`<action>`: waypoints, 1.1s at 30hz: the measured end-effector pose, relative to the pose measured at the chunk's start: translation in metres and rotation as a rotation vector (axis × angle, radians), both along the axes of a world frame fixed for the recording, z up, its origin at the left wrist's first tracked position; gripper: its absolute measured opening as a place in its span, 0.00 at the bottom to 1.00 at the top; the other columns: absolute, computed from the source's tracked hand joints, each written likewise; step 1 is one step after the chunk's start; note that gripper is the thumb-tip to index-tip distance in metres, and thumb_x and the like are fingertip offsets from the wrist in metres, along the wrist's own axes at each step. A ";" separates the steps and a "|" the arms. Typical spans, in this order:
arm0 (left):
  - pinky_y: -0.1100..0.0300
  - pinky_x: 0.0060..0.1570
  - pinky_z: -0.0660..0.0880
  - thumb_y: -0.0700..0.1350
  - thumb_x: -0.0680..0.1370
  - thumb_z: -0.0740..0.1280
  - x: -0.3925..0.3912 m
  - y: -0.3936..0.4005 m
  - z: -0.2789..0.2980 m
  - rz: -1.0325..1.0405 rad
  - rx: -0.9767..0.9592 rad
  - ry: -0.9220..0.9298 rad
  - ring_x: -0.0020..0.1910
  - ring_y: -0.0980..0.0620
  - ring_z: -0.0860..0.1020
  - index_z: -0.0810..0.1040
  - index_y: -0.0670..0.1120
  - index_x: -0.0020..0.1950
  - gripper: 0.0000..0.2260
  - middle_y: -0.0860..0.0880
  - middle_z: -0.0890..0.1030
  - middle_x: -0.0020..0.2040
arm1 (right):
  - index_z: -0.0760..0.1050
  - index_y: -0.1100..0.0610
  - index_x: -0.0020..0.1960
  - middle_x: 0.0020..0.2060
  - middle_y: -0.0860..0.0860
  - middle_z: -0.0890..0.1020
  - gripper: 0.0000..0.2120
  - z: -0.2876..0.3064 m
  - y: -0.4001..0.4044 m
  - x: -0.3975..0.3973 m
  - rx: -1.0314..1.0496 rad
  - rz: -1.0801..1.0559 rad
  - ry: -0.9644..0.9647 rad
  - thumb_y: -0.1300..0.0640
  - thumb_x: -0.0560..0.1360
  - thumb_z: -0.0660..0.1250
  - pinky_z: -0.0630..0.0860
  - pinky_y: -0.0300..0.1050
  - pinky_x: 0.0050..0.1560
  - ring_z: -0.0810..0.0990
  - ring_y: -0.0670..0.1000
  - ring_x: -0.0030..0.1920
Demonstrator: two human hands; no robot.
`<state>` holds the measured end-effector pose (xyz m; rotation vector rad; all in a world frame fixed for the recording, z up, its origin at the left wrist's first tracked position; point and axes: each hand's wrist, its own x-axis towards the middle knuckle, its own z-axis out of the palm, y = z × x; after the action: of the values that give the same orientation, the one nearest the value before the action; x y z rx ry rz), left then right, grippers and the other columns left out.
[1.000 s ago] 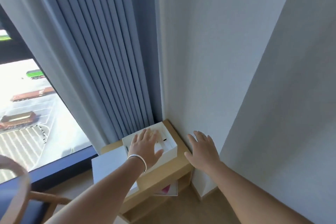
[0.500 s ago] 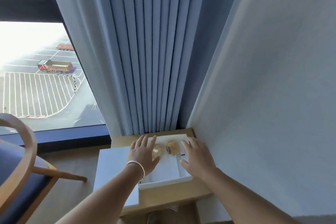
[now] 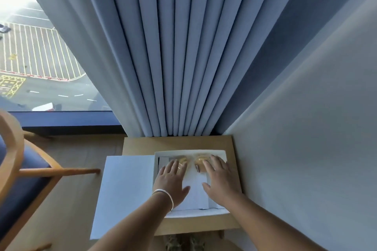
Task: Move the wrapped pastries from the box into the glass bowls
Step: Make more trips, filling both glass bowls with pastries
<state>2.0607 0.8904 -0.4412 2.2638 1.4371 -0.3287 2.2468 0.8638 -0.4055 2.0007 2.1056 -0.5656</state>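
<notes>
An open white box (image 3: 188,152) lies on a small wooden table (image 3: 138,145) in the corner. Its lid (image 3: 124,189) hangs open to the left. Two golden pastries in clear wrap lie at the box's far end: a left pastry (image 3: 182,160) and a right pastry (image 3: 200,160). My left hand (image 3: 172,181) reaches into the box, its straight fingers touching the left pastry. My right hand (image 3: 219,179) does the same over the right pastry, fingers spread on top of it. No glass bowls are in view.
A blue pleated curtain (image 3: 173,57) hangs right behind the table. A pale wall (image 3: 306,128) closes the right side. A wooden chair with a blue seat (image 3: 20,173) stands at the left, beside a window (image 3: 30,57).
The view has tilted down over the table. Both hands have slid forward inside the box, and their fingers now lie on the two pastries.
</notes>
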 end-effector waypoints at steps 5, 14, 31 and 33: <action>0.50 0.75 0.46 0.61 0.78 0.57 0.017 0.025 -0.054 0.056 -0.036 0.000 0.78 0.46 0.47 0.47 0.52 0.78 0.33 0.47 0.51 0.79 | 0.49 0.49 0.78 0.79 0.51 0.49 0.36 -0.063 0.027 -0.002 -0.076 0.023 0.016 0.45 0.77 0.64 0.46 0.55 0.76 0.44 0.53 0.78; 0.44 0.73 0.52 0.57 0.78 0.61 0.041 0.038 -0.133 0.067 -0.109 0.026 0.77 0.46 0.45 0.44 0.55 0.78 0.35 0.49 0.48 0.79 | 0.44 0.48 0.79 0.79 0.51 0.45 0.40 -0.129 0.042 0.004 -0.159 0.053 -0.006 0.48 0.77 0.66 0.50 0.60 0.75 0.39 0.56 0.78; 0.46 0.58 0.69 0.41 0.74 0.65 0.041 0.032 -0.122 0.107 -0.057 0.108 0.66 0.43 0.65 0.52 0.54 0.74 0.33 0.46 0.63 0.70 | 0.64 0.50 0.69 0.65 0.54 0.70 0.31 -0.118 0.046 -0.005 -0.010 0.087 -0.025 0.63 0.70 0.70 0.78 0.51 0.47 0.68 0.57 0.66; 0.45 0.61 0.68 0.42 0.75 0.65 0.038 0.027 -0.104 0.112 -0.054 0.088 0.68 0.43 0.63 0.50 0.54 0.75 0.35 0.46 0.61 0.72 | 0.57 0.48 0.72 0.68 0.53 0.64 0.33 -0.102 0.042 -0.004 -0.019 0.092 -0.003 0.62 0.72 0.67 0.77 0.51 0.51 0.63 0.57 0.68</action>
<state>2.0986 0.9172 -0.5455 2.1396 1.5732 -0.4313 2.2432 0.9062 -0.5075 1.8822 2.1688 -0.5643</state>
